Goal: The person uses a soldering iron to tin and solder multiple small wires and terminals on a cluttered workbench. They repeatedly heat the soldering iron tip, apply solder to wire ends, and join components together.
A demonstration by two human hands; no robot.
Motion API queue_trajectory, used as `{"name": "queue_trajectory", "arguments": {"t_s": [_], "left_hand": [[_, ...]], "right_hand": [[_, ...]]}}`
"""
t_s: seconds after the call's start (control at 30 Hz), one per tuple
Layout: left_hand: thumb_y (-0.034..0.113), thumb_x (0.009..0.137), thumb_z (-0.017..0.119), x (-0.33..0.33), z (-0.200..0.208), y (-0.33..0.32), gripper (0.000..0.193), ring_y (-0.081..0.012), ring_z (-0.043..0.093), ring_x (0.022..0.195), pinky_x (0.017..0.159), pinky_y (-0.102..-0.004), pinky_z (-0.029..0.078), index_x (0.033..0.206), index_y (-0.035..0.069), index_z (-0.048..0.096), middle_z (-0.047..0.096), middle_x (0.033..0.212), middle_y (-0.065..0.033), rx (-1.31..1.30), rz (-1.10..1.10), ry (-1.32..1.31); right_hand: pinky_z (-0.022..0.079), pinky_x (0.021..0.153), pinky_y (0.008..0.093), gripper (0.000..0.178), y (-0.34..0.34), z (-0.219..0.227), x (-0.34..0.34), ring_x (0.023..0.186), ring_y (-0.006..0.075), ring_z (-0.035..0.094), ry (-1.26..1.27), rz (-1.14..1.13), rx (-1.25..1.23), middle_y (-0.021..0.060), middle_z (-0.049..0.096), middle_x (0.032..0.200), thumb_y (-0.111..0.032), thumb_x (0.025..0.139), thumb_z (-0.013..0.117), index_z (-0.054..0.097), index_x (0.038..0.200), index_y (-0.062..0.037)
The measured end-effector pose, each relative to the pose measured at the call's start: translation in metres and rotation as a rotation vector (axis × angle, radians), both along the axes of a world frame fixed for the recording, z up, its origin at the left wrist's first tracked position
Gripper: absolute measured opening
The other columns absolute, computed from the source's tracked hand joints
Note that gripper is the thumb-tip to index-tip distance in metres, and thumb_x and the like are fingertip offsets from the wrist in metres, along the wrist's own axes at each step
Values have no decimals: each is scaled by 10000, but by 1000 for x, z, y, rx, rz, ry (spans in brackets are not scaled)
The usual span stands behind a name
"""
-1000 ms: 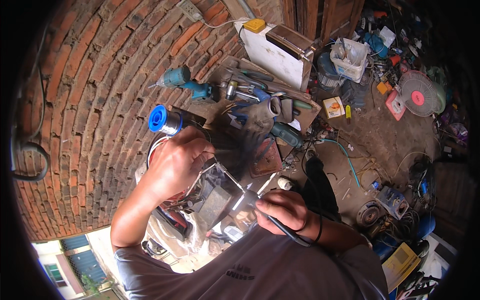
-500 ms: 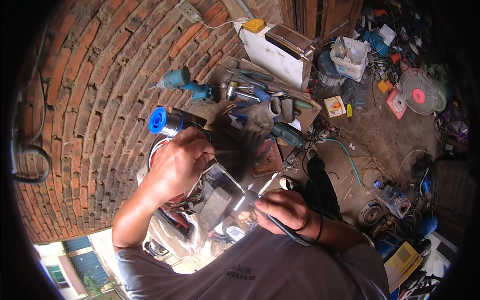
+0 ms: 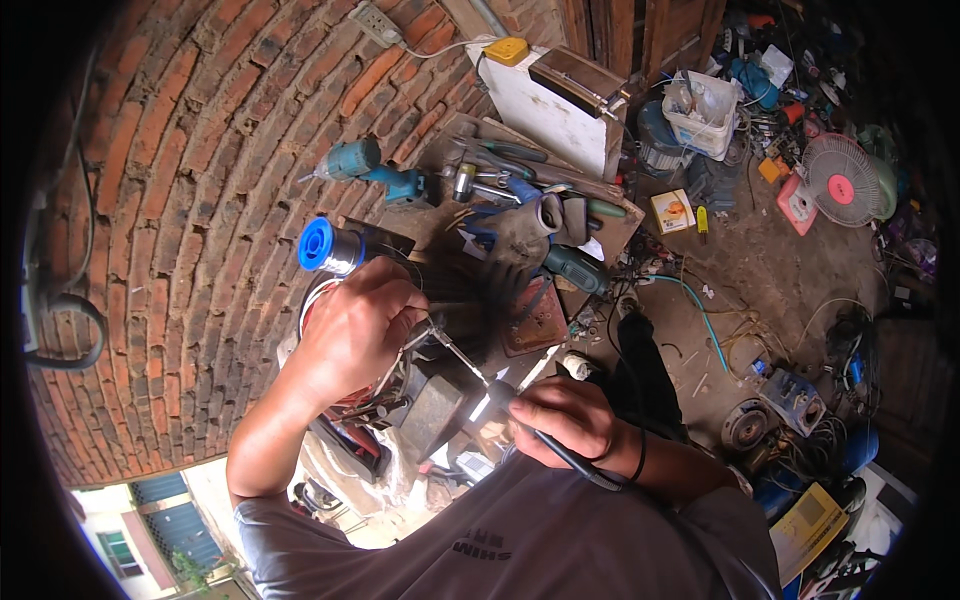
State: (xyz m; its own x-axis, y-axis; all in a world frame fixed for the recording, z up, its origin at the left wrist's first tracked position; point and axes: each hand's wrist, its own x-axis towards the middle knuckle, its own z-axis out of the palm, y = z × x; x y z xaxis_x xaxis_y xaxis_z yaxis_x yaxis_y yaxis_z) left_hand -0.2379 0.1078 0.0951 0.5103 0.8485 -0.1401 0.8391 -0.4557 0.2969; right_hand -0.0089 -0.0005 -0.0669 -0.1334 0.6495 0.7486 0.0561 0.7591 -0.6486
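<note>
My left hand (image 3: 352, 328) is closed around a thin wire or small part, just below a metal spool with a blue cap (image 3: 322, 247). My right hand (image 3: 562, 420) grips a soldering iron (image 3: 470, 365). Its thin metal shaft points up and left, and the tip almost meets my left fingers. The iron's black cord (image 3: 575, 468) runs back over my right wrist. A grey block-shaped part (image 3: 432, 412) lies under and between both hands. What the tip touches is hidden by my left fingers.
A brick wall (image 3: 200, 200) fills the left. Behind the hands lie a teal drill (image 3: 372, 168), pliers and other tools on a wooden board (image 3: 520, 215), and a white box (image 3: 550, 105). To the right, a dirt floor holds a pink fan (image 3: 840, 182), a white basket (image 3: 705, 110) and cables.
</note>
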Motion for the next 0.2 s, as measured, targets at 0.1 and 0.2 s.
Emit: {"name": "queue_trajectory", "arguments": {"t_s": [0.1, 0.2], "left_hand": [[11, 893, 731, 0, 1, 0, 93, -364, 706, 947, 807, -445, 567, 981, 40, 742, 690, 1057, -126, -1, 8, 14], [21, 894, 739, -1, 0, 1, 90, -362, 709, 954, 813, -442, 571, 982, 39, 743, 692, 1066, -130, 2, -3, 15]], "right_hand": [[596, 658, 360, 527, 2, 1, 0, 738, 265, 695, 9, -4, 12, 122, 690, 925, 69, 761, 764, 636, 1271, 37], [595, 654, 356, 531, 3, 2, 1, 740, 269, 697, 21, 14, 14, 124, 691, 926, 68, 765, 765, 634, 1278, 37]]}}
